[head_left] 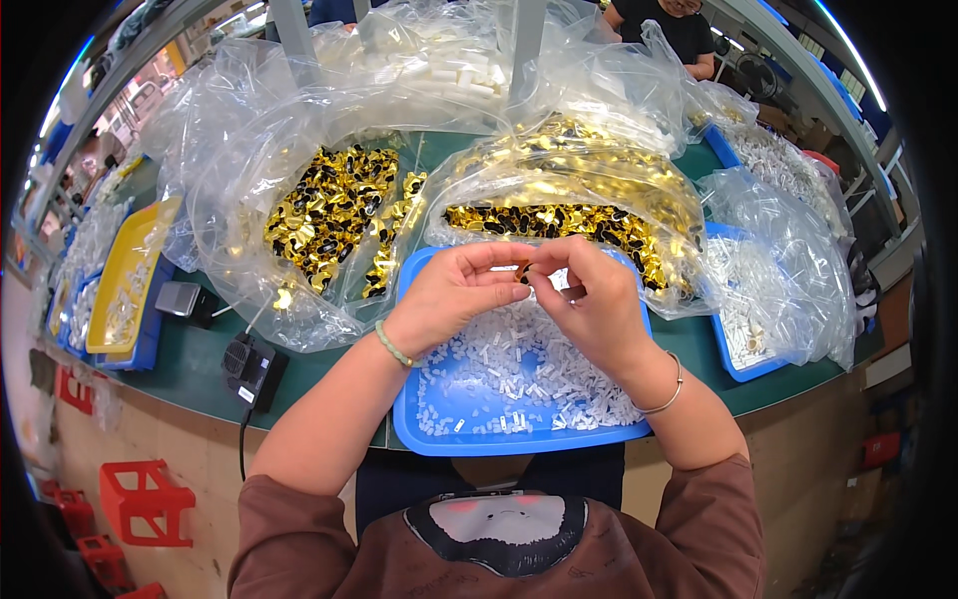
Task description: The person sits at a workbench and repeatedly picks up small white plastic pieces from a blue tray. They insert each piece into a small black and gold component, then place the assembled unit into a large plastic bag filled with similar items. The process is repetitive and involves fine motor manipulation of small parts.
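Blue tray [406, 424] lowest, on table [329, 374]. Forearms [324, 414] angled inward, elbows wide. Left hand [449, 292], right hand [601, 311] meet above tray's far part, fingers curled, both pinching. Small dark-and-gold piece [523, 271] at fingertips, between thumbs and index fingers. White bits [504, 364] below, in tray.

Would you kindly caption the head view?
Left hand and right hand hold a small piece above a blue tray of white parts.
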Tool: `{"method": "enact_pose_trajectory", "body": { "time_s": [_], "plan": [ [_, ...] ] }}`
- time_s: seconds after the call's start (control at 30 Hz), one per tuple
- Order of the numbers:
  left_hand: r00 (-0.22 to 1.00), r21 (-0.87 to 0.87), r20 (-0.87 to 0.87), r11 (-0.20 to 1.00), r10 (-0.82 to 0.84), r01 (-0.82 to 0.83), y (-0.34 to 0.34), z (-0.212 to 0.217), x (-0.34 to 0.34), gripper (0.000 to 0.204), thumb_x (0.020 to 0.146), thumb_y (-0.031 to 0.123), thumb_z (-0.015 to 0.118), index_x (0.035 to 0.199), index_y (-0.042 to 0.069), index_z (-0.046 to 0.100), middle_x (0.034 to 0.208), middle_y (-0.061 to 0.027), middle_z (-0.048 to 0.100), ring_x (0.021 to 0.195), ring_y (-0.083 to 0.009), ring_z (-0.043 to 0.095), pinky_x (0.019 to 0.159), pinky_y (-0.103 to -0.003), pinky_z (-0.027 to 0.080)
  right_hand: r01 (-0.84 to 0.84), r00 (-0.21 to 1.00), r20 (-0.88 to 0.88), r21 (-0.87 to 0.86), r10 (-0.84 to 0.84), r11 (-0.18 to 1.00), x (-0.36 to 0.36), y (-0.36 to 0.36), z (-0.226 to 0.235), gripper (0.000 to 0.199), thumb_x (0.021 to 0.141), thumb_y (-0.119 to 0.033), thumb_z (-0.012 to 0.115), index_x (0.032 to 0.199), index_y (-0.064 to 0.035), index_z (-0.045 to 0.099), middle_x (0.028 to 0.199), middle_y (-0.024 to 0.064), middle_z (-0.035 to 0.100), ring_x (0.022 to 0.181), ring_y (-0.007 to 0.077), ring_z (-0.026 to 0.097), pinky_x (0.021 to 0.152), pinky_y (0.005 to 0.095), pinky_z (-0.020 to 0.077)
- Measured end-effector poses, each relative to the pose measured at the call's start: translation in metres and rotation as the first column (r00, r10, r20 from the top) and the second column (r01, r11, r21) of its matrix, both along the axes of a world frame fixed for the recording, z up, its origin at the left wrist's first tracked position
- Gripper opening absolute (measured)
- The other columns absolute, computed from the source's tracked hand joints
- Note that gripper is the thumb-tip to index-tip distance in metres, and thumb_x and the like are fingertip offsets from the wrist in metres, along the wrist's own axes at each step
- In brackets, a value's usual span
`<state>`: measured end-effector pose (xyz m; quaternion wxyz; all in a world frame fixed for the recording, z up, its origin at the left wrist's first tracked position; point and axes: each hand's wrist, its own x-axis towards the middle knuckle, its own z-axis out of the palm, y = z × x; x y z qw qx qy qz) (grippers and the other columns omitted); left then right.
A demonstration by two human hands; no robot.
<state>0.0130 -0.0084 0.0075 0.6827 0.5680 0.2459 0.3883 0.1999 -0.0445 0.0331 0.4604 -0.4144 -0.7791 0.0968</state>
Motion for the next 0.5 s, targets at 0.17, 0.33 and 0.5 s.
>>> {"method": "enact_pose_trajectory", "body": {
  "time_s": [0.17,0.33,0.5],
  "plan": [
    [1.0,0.001,0.004,1.0,-0.009,0.009,0.0012,-0.0016,0.0018,0.042,0.087,0.002,0.067,0.127,-0.003,0.055,0.123,-0.011,0.062,0.113,-0.0161,0.061,0.097,-0.028,0.049,0.04,0.999,0.015,0.005,-0.04,0.999,0.0007,-0.0005,-0.0022,0.022,0.077,0.004,0.07,0.096,-0.0034,0.061,0.083,0.01,0.067,0.074,0.0207,0.069,0.061,0.0291,0.0593],
    [1.0,-0.024,-0.005,1.0,-0.015,0.015,-0.0015,0.0034,0.0013,0.042,0.087,0.001,0.066,0.127,-0.003,0.055,0.124,-0.0107,0.061,0.111,-0.0153,0.061,0.097,-0.028,0.049,0.059,0.998,-0.004,0.028,-0.058,0.998,-0.0017,-0.0019,-0.0006,0.022,0.076,0.004,0.07,0.094,-0.0037,0.062,0.082,0.0082,0.065,0.076,0.0207,0.069,0.061,0.0304,0.0599],
    [1.0,-0.019,0.008,1.0,-0.007,0.007,0.0,0.0007,0.0004,0.043,0.088,0.001,0.065,0.13,-0.002,0.053,0.126,-0.0107,0.06,0.114,-0.0143,0.059,0.099,-0.028,0.047,0.063,0.998,-0.012,-0.072,-0.064,0.995,0.0021,0.002,-0.0001,0.018,0.078,0.001,0.069,0.094,-0.0051,0.062,0.078,0.0053,0.061,0.061,0.0153,0.058,0.051,0.0264,0.0476]
  ]
}}
